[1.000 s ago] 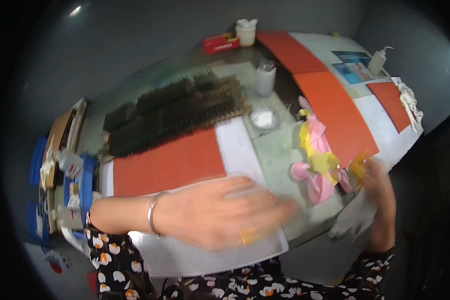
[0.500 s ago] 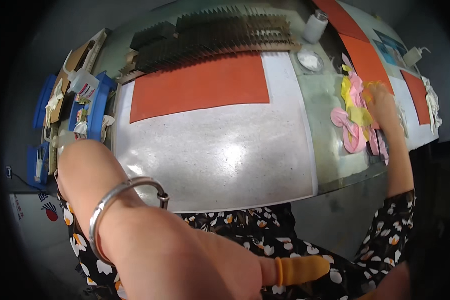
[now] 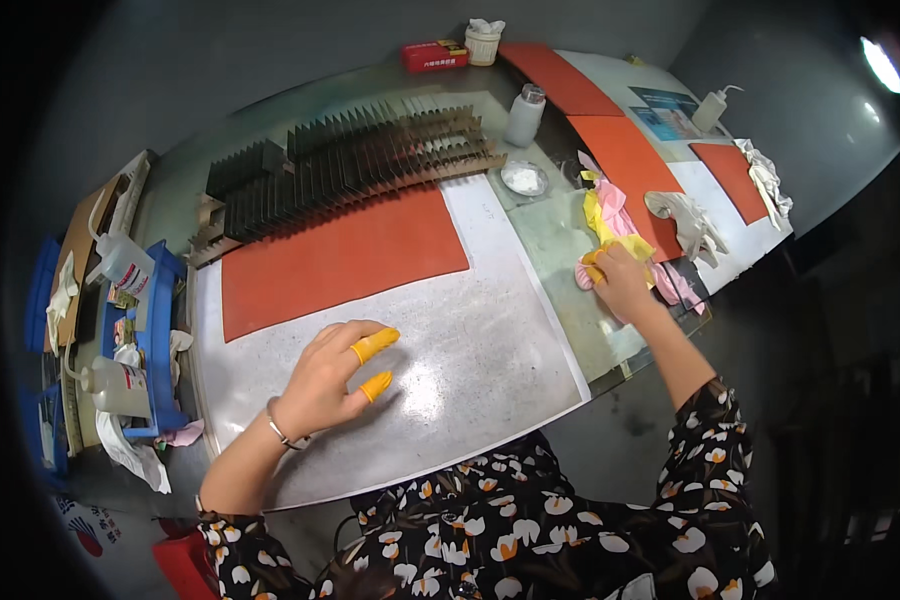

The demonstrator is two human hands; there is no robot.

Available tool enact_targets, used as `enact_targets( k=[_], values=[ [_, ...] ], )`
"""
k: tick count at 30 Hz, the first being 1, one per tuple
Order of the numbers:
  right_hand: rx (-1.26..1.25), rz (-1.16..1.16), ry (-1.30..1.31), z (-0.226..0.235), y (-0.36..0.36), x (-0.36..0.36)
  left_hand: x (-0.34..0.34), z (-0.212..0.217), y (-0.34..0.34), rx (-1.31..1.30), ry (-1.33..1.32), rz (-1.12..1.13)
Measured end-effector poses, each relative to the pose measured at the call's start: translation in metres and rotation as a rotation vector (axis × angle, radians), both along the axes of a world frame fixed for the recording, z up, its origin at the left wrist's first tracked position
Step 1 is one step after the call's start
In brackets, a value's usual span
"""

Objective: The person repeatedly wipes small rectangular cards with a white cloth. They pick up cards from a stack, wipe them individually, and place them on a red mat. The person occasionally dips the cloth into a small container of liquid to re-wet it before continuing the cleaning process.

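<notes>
My left hand (image 3: pixel 335 375) hovers above a white sheet (image 3: pixel 470 350). Orange-yellow finger cots cover its thumb and forefinger, which are apart with nothing between them. At the right of the table, my right hand (image 3: pixel 622 275) has its fingers curled onto a bunched pink cloth (image 3: pixel 583 276). A yellow cot shows on those fingers, though their tips are partly hidden. Beside them lies a crumpled yellow cloth (image 3: pixel 625 242). An orange-red mat (image 3: pixel 345 265) covers the far part of the sheet. Behind it stands a rack (image 3: pixel 370 165) of several thin dark upright plates.
A white bottle (image 3: pixel 524 118) and a small dish of white stuff (image 3: pixel 524 179) stand right of the rack. White gloves (image 3: pixel 688 222) lie on an orange strip (image 3: pixel 625 160). At left are squeeze bottles (image 3: pixel 125 262) and a blue bin (image 3: pixel 160 340). A red box (image 3: pixel 435 56) is at the back.
My left hand has swung from close before the camera out over the white sheet. My right hand has come nearer and onto the cloths. The view has shifted and turned.
</notes>
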State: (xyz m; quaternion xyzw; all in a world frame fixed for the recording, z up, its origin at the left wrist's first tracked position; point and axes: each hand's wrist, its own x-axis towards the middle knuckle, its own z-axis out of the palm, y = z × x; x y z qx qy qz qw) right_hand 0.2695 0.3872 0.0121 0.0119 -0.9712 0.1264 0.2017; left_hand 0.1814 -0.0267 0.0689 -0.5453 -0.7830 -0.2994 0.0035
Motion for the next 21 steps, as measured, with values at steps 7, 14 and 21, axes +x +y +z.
enact_targets(
  k=[7, 14, 21],
  values=[
    [-1.851, 0.059, 0.029, 0.005, -0.154, 0.001, 0.02, -0.059, 0.051, 0.245, -0.687, 0.1],
    [-1.976, 0.258, -0.058, -0.012, -0.234, -0.014, 0.023, -0.069, 0.063, 0.576, -1.126, 0.025],
    [-0.681, 0.142, -0.148, 0.021, -0.201, -0.005, 0.024, -0.041, 0.034, 0.536, -1.033, 0.248]
  ],
)
